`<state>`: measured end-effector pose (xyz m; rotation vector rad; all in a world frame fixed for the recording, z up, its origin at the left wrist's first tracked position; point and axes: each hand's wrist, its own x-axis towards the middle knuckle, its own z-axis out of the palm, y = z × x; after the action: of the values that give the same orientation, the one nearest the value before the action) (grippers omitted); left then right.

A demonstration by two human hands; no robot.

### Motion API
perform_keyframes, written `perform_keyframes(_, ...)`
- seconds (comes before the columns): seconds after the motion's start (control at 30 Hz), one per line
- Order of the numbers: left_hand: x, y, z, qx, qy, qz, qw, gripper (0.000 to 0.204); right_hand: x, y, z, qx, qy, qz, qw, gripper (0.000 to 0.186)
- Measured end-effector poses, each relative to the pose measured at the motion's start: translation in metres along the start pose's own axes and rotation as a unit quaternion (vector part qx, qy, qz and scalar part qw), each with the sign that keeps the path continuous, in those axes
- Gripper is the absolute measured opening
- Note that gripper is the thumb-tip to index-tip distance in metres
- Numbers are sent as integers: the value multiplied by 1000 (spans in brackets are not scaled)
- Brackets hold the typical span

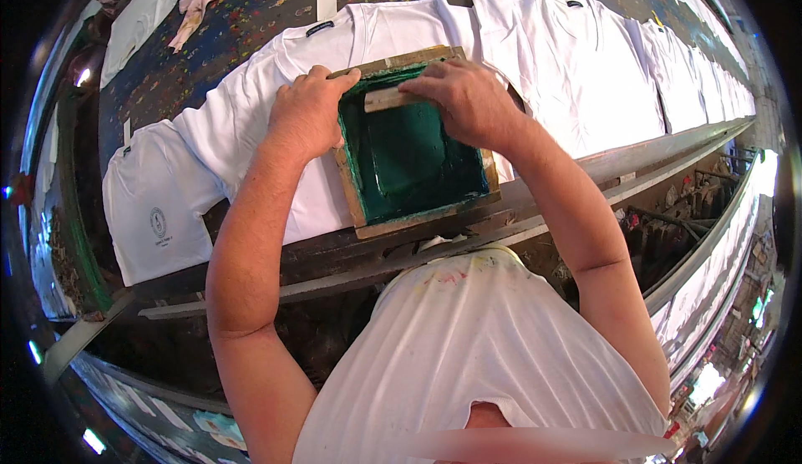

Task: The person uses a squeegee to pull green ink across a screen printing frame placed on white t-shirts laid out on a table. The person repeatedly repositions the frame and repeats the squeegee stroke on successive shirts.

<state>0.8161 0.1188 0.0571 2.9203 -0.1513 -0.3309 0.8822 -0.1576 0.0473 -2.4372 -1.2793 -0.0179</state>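
The left hand [311, 113] is curled around the upper left corner of the wooden frame [428, 214], thumb on its top rail. The right hand [474, 103] pinches a wooden-handled squeegee [386, 99] inside the frame, near its upper edge. The frame lies on a white shirt [401, 25]; its recessed surface is coated dark green.

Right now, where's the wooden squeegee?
In the head view, the wooden squeegee is in your right hand's grip, inside the green-stained wooden frame near its far edge, to the right of your left hand.
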Motion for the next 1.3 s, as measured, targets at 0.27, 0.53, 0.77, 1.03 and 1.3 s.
perform_keyframes(0.27, -11, -10, 16, -63, 97, 12, 993, 102, -78, -66, -4, 22, -73, -5, 997, 54)
perform_keyframes(0.53, -64, 15, 87, -386, 178, -190, 885, 74, -125, -95, 12, 31, -26, -24, 999, 49)
perform_keyframes(0.77, -89, 54, 137, -319, 347, -124, 873, 57, -138, -87, 3, 131, -27, 5, 991, 49)
perform_keyframes(1.03, -101, 60, 145, -253, 429, -34, 866, 44, -156, -40, 21, 305, 204, 248, 896, 59)
perform_keyframes(1.3, -109, 76, 128, -240, 461, -41, 853, 31, -164, -10, 42, 501, 140, 295, 802, 51)
